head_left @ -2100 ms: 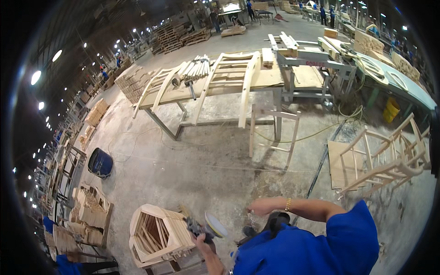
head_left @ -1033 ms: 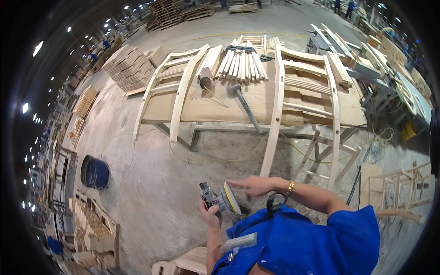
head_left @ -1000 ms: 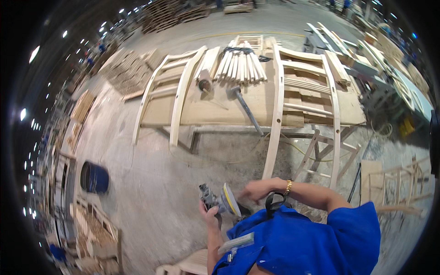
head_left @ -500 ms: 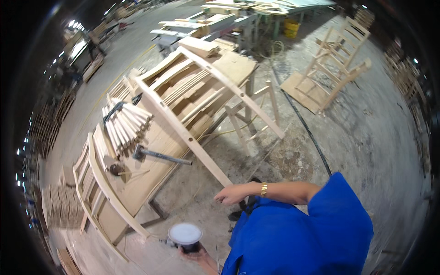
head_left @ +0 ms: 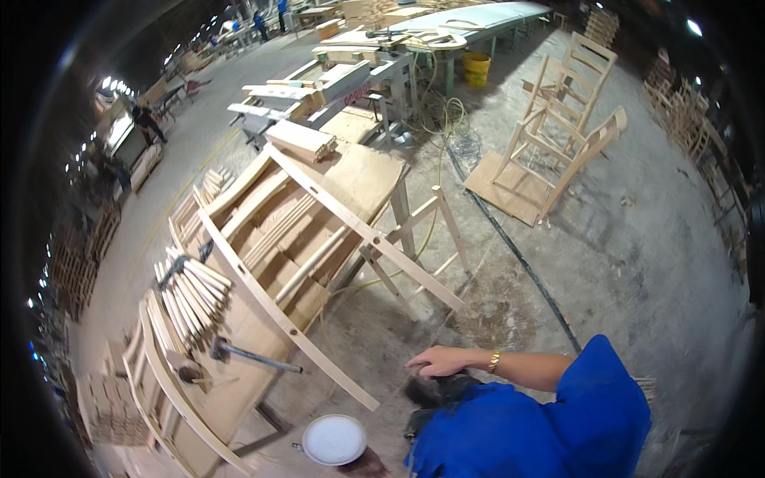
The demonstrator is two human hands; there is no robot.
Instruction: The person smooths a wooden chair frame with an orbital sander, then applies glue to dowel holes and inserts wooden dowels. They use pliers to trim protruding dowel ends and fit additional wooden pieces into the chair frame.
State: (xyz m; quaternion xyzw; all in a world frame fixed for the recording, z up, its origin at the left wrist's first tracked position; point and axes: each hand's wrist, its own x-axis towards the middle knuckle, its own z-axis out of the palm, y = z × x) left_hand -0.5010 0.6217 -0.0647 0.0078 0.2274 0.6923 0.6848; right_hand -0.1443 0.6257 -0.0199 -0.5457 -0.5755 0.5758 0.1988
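- Sander, low in view and left of the blue-shirted body, off the counter; round white face turned up toward the camera.
- Left hand holds it from underneath; mostly hidden by the disc and blurred, so finger placement cannot be told.
- Right hand has nothing visible in it; fingers loosely bent, slightly apart, above the floor.
- Carrying well, in my judgement: firm hold on the body, fingers off the disc's rim, face clear of the nearby post ends.
- Chair back lies across the counter, its post ends jutting past the near edge; worth giving room.
- Mallet and stick bundle farther left on the counter.
- Chair well apart, right.
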